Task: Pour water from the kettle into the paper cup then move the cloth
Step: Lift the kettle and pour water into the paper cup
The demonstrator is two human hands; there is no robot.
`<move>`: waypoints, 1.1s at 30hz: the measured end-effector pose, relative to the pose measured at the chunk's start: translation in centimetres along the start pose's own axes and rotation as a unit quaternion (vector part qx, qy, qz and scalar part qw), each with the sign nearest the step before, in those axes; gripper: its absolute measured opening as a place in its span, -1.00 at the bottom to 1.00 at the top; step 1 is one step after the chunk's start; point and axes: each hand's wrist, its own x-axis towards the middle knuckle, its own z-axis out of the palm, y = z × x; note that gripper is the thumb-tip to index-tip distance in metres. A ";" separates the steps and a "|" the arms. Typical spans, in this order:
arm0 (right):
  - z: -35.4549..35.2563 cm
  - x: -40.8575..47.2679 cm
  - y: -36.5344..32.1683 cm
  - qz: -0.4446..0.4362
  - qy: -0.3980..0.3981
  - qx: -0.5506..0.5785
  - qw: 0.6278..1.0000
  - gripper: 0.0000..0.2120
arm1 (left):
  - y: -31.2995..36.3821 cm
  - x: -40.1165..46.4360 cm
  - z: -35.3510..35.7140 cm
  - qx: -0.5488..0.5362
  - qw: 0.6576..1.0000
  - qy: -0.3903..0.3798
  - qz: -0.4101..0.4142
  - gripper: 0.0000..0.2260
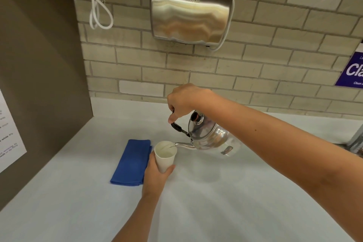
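A shiny steel kettle (211,138) hangs tilted above the white counter, its thin spout resting over the rim of a white paper cup (164,155). My right hand (184,102) grips the kettle's black handle from above. My left hand (156,175) wraps around the lower part of the cup and holds it slightly tilted. A thin stream of water runs from the spout tip into the cup. Just left of the cup lies a folded blue cloth (130,163), flat on the counter and partly hidden by my left hand.
The white counter (216,202) meets a grey brick wall at the back and a brown side panel (39,84) on the left. A steel hand dryer (190,13) with a white cable hangs on the wall. A dark object (356,141) sits at the right edge.
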 end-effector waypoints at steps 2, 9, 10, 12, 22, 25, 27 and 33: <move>-0.1 -0.1 -0.1 0.002 -0.001 -0.005 1.000 -0.54 | 0.0 0.0 0.0 -0.001 1.000 0.000 -0.001 -0.26; -0.4 0.0 -0.3 0.004 -0.003 -0.013 1.000 -0.55 | 0.1 0.0 0.0 0.002 1.000 -0.001 -0.002 -0.25; -0.4 0.0 -0.3 0.004 -0.003 -0.014 1.000 -0.55 | 0.1 0.0 0.0 0.003 1.000 -0.001 -0.002 -0.25; -0.4 0.0 -0.3 0.006 -0.004 -0.013 1.000 -0.56 | 0.1 0.0 0.0 0.003 1.000 -0.002 -0.003 -0.24; -0.5 0.1 -0.6 0.007 -0.008 -0.018 1.000 -0.55 | 0.1 0.0 0.0 0.000 1.000 -0.001 -0.004 -0.24; -0.5 0.0 -0.6 0.004 -0.005 -0.018 1.000 -0.55 | 0.1 -0.1 0.0 -0.002 1.000 0.000 -0.003 -0.25; -0.5 0.0 -0.5 0.003 -0.005 -0.015 1.000 -0.54 | 0.1 -0.1 0.0 -0.004 1.000 0.002 -0.002 -0.26; 0.0 -0.2 0.0 -0.003 0.000 0.005 1.000 -0.55 | 0.0 -0.1 0.0 -0.009 1.000 0.006 0.001 -0.27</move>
